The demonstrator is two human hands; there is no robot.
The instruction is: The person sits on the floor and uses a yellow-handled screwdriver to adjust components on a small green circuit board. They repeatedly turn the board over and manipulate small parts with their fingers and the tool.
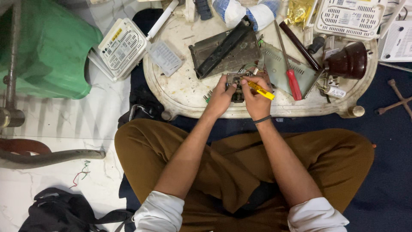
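I sit cross-legged at a low, stained white oval table [180, 92]. My left hand [221, 98] grips a small dark electronic part with a circuit board [237, 81] at the table's near edge. My right hand [256, 101] holds a yellow-handled screwdriver [261, 90], its tip pointing into that part. A black metal chassis [225, 48] lies just beyond my hands. Right of it rests a red-handled screwdriver [293, 83] on a grey metal plate [281, 68].
White routers [123, 47] [349, 17] sit at the table's left and far right. A clear plastic box [166, 57], a dark brown dome [349, 62] and a dark rod [300, 46] lie around. A green plastic stool [51, 47] stands left; a black bag [64, 212] lies near left.
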